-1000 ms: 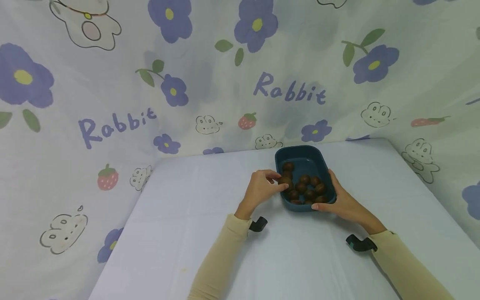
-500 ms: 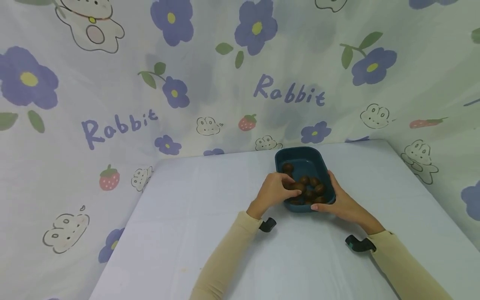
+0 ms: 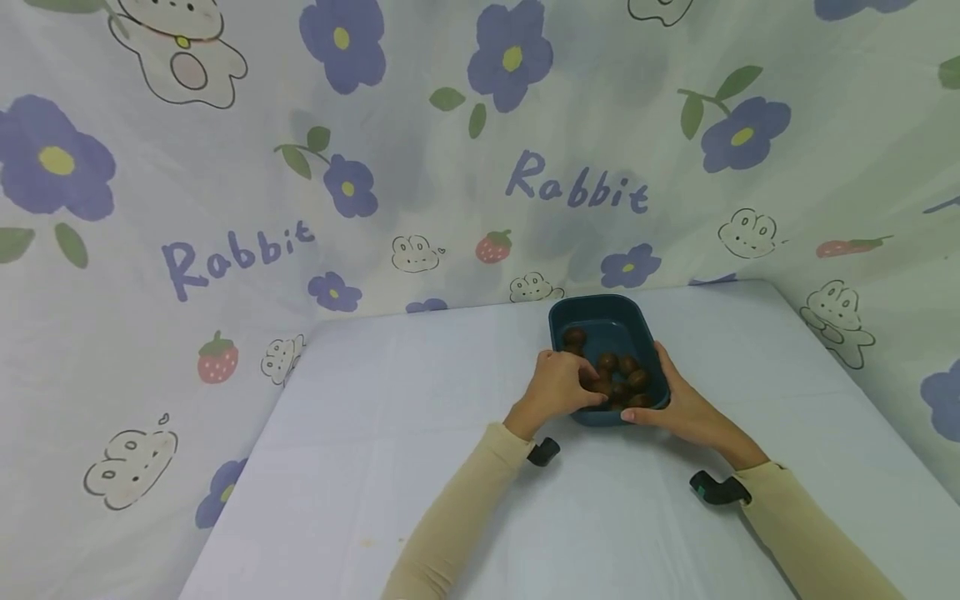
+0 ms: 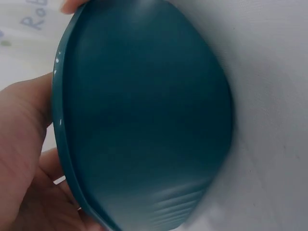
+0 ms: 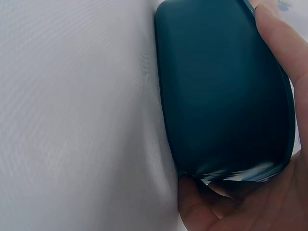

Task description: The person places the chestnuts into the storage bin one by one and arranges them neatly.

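Observation:
A dark teal rectangular box [image 3: 617,332] stands on the white-covered table, with several round brown balls [image 3: 637,381] in its nearer part and along its left side. My left hand [image 3: 553,385] reaches over the box's left wall and pinches a brown ball [image 3: 601,387] between thumb and fingers, low among the others. With my right hand [image 3: 686,410] I grip the box's near right corner, thumb on the near rim and fingers along the right wall. Both wrist views show the outer wall of the box [image 4: 144,106], which hides the balls there.
White cloth [image 3: 420,400] covers the table, whose far edge meets a patterned curtain [image 3: 420,183] just behind the box. A black wrist piece [image 3: 720,488] sits under the right sleeve, and another black piece [image 3: 544,452] under the left.
My left hand has moved right and down with the brown ball, from the box's left rim in among the other balls. The right hand has kept its grip.

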`<action>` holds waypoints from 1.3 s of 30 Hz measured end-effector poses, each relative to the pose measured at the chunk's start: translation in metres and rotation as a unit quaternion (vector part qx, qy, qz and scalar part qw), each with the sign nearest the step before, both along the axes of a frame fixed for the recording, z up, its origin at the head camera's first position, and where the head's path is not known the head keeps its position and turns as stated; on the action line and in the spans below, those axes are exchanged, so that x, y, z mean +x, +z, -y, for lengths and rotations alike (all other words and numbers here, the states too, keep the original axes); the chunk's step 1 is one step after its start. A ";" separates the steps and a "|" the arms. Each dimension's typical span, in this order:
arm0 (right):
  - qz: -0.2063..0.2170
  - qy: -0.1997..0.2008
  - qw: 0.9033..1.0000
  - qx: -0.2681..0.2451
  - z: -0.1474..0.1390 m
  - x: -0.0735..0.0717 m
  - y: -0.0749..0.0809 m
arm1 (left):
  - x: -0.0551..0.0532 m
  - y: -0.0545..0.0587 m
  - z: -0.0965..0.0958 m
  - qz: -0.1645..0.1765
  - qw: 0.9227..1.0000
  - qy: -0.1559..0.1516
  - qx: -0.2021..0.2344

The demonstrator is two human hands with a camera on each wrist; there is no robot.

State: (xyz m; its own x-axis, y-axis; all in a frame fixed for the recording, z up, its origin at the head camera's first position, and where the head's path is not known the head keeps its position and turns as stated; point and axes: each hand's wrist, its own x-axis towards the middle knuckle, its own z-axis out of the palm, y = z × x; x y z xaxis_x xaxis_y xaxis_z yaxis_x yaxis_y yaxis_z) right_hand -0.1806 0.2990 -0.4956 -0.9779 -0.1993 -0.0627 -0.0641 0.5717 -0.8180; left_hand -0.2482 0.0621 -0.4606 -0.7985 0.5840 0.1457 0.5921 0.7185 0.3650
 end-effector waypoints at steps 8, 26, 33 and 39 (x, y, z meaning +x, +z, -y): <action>0.001 0.000 1.000 -0.003 0.000 -0.002 -0.003 | 0.002 0.003 -0.003 0.004 1.000 0.011 -0.018; -0.013 0.011 1.000 -0.018 0.000 -0.002 -0.002 | 0.002 0.000 -0.012 -0.019 0.997 0.016 -0.068; -0.016 0.008 1.000 -0.019 0.002 -0.004 -0.002 | 0.001 0.000 -0.014 -0.022 0.997 0.019 -0.073; -0.013 0.008 1.000 -0.018 0.003 -0.004 -0.003 | 0.000 -0.002 -0.015 -0.014 0.996 0.026 -0.080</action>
State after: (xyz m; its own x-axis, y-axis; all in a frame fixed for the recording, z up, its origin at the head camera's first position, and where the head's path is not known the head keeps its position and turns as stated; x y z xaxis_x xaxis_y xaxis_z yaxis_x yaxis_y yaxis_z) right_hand -0.1847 0.2965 -0.4982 -0.9759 -0.2159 -0.0307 -0.0935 0.5412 -0.8357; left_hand -0.2486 0.0775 -0.4622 -0.8247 0.5603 0.0772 0.5617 0.7956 0.2271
